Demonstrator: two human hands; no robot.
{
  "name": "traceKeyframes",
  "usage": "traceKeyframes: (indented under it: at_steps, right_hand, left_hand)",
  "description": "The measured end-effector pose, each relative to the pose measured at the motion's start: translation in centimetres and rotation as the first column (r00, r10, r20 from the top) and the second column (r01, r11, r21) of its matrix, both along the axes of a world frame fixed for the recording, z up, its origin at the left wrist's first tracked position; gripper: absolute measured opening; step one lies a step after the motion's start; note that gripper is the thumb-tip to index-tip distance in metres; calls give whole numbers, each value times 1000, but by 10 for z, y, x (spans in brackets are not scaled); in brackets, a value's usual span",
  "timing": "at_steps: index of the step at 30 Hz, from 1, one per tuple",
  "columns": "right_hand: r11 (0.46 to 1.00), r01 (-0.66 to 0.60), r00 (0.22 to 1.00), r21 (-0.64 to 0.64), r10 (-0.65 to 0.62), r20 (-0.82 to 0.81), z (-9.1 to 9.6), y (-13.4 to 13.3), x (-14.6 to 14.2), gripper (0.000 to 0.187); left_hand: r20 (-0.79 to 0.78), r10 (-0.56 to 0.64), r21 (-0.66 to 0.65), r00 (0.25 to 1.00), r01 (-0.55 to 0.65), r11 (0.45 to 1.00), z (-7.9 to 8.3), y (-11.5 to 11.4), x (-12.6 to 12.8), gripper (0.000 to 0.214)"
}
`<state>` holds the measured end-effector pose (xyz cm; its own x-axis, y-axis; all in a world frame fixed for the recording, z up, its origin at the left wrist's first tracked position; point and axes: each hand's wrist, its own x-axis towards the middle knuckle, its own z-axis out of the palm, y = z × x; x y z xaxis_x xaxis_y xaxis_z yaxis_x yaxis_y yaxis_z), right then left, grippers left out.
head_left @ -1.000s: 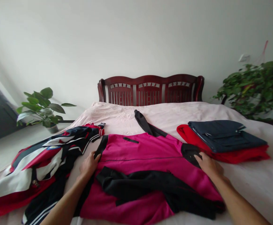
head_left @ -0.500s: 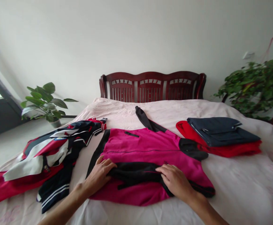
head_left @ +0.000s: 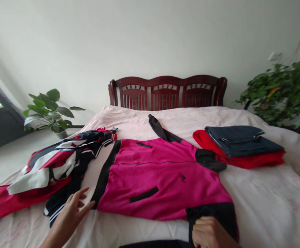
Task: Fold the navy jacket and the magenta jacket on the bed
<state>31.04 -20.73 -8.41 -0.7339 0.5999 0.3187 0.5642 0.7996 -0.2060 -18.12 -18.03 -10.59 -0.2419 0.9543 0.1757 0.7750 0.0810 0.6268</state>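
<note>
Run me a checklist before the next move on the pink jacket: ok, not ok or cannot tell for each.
1. Pink jacket body spread out, logo up: ok.
2. Right hand gripping the near sleeve: ok.
3. Left hand touching the black hem: cannot tell; open beside it.
4. Near sleeve wholly in view: not ok; the picture's bottom edge cuts it off.
5. Far sleeve lying over the body: not ok; it stretches toward the headboard.

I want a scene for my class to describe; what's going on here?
A person has a pink and black jacket spread on a bed. The right hand is closed on its near sleeve, while the open left hand is beside its hem. Loose clothes lie to the left, folded clothes to the right.
</note>
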Motion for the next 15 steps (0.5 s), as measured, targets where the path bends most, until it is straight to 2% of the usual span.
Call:
traceKeyframes:
  at_steps: [2, 3, 5, 7, 8, 10, 12, 15]
  right_hand:
    - [993, 108, 994, -47, -109, -29, 7, 0, 0, 23]
    - [987, 162, 986, -20, -163, -41, 10, 1, -1, 25]
    - [954, 279, 960, 109, -274, -58, 10, 6, -1, 34]
    - [903, 359, 933, 237, -356, -55, 3, 12, -2, 52]
    - [885, 370, 927, 282, -371, -50, -1, 15, -2, 55]
    - [879, 354, 932, 319, -359, -43, -9, 17, -2, 43]
    - [906, 297, 953, 300, -300, -38, -12, 16, 0, 30]
    - [942, 228, 973, 248, -216, -78, -8, 13, 4, 27]
  left_hand:
    - [80, -53, -12, 995, 54, 998, -18, 1, -11, 58]
    - [104, -115, -9, 988, 117, 993, -22, 0, -11, 55]
    - [77, -209, 49, 975, 205, 977, -23, -1, -6, 50]
    - [-26, -239, 118, 971, 241, 963, -19, 0, 3, 42]
    - [-74, -249, 137, 966, 257, 957, -17, 0, 6, 35]
    - [-130, -267, 130, 955, 284, 950, -12, 3, 11, 21]
    - [-131, -256, 98, 958, 270, 958, -8, 5, 12, 11]
    - [-118, -205, 60, 972, 213, 975, -3, 3, 8, 5]
